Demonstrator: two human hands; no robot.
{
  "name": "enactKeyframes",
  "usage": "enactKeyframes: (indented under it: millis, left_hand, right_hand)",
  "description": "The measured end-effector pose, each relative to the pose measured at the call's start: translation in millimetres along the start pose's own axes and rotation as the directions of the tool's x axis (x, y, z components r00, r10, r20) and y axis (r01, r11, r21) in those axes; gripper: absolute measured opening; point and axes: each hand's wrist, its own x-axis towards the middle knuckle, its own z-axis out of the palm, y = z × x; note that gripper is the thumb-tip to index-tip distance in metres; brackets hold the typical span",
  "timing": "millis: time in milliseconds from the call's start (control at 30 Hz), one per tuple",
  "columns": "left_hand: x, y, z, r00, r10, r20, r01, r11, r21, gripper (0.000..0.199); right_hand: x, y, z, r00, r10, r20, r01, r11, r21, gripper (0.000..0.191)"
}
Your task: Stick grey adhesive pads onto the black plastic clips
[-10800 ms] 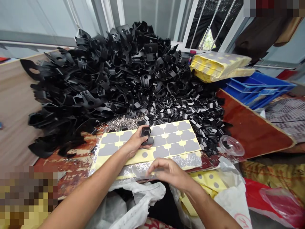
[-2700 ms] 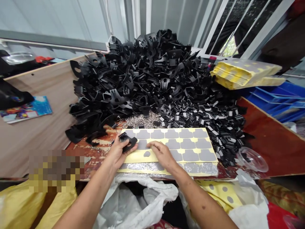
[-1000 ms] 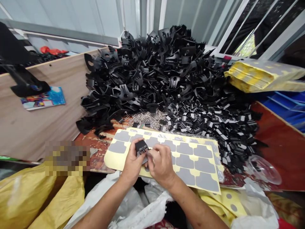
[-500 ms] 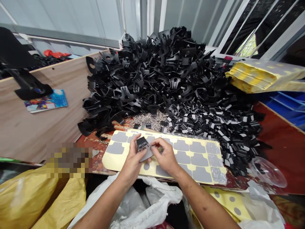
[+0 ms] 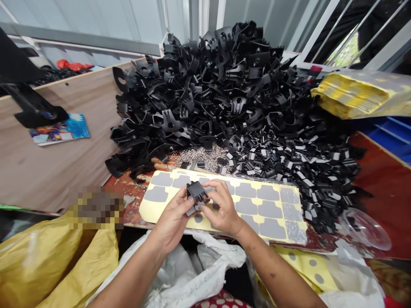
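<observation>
A small black plastic clip part (image 5: pixel 196 191) is held up over a yellow sticker sheet (image 5: pixel 148 217) with rows of grey patches. My left hand (image 5: pixel 175 216) is closed around its left side, thumb in front; a grey flat piece shows beneath the part. My right hand (image 5: pixel 223 207) has its fingertips and thumb closed on the part's right edge. What lies between those fingertips is partly hidden. Beyond the sheet, a heap of small shiny metal pins (image 5: pixel 208 155) lies beside many small black parts with grey pads (image 5: pixel 276 158).
A tall pile of curved black plastic pieces (image 5: pixel 199 90) rises behind. On the right sit a yellow stack of sheets (image 5: pixel 356 96), a blue crate (image 5: pixel 385 132) and a clear plastic bowl (image 5: pixel 366 229). A wooden board (image 5: pixel 80 158) borders the left. White sacking (image 5: pixel 218 261) hangs at the front edge.
The black clip part has been turned in my hands, so its broad top face now shows. My right fingers have shifted over its right edge. The camera view has tilted slightly.
</observation>
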Motion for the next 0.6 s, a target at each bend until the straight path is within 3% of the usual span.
enactKeyframes:
  millis: [133,200,267,333,400,467,533,600]
  left_hand:
    - [-5.3,10.1,-7.5,0.986,0.078,-0.146,-0.072,0.996,0.047,0.047]
    - [-16.2,21.4,-23.9,0.946,0.178,-0.271,-0.138,0.977,0.162,0.050]
    - [-34.1,29.8,-50.1,0.910,0.271,-0.313,-0.149,0.920,0.363,0.044]
    - [-55.4,28.3,-82.0,0.935,0.276,-0.222,-0.094,0.797,0.596,0.037]
    - [-74.6,14.8,-113.4,0.968,0.248,-0.034,-0.125,0.598,0.792,0.030]
    - [-87.4,-5.7,-138.4,0.987,0.089,0.132,-0.156,0.378,0.913,0.032]
    - [-92.4,-23.2,-152.1,0.977,0.062,0.204,-0.213,0.207,0.955,0.041]
    - [-90.4,-28.7,-151.4,0.965,0.059,0.255,-0.261,0.137,0.956,0.045]
  right_hand:
    - [-1.6,5.0,-2.9,0.996,0.055,-0.065,-0.050,0.996,0.077,0.006]
    - [-0.2,9.9,-6.7,0.989,0.134,-0.069,-0.128,0.988,0.085,0.007]
    - [1.0,12.7,-7.9,0.982,0.186,0.023,-0.187,0.982,0.007,0.010]
    - [0.3,12.3,-3.7,0.963,0.215,0.163,-0.188,0.968,-0.165,0.014]
    - [-2.3,10.1,4.7,0.941,0.241,0.235,-0.146,0.921,-0.361,0.014]
    - [-5.3,7.9,13.0,0.934,0.260,0.244,-0.112,0.864,-0.492,0.011]
    - [-6.9,7.0,17.2,0.932,0.267,0.245,-0.099,0.838,-0.536,0.016]
    - [-6.3,7.8,16.3,0.931,0.283,0.231,-0.122,0.838,-0.532,0.039]
